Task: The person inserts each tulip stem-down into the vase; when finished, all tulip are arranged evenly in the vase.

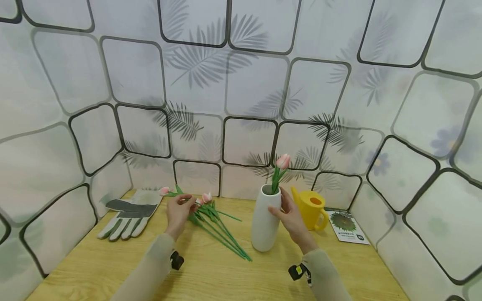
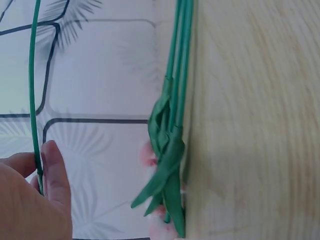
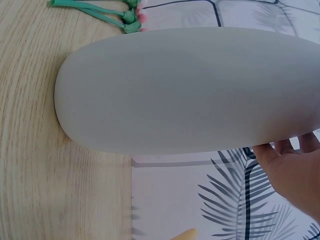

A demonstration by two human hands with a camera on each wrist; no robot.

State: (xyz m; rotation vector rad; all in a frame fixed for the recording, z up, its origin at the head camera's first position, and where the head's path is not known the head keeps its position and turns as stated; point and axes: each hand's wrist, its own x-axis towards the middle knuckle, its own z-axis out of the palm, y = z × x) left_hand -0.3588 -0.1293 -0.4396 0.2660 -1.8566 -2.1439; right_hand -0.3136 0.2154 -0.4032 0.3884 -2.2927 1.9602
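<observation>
My left hand pinches the thin green stem of an artificial tulip between thumb and fingers. In the head view that tulip's pink bloom points out to the left of the hand. Several more pink tulips lie bunched on the table just right of it, their stems slanting toward me. A tall white vase stands upright at centre right, with one pink tulip in its mouth. My right hand grips the vase's right side near the rim, thumb in front and fingers partly hidden behind.
Behind the right hand stands a yellow watering can. A printed seed packet lies right of it. Grey and white work gloves rest at the far left of the wooden table. A patterned curtain closes off the back and sides.
</observation>
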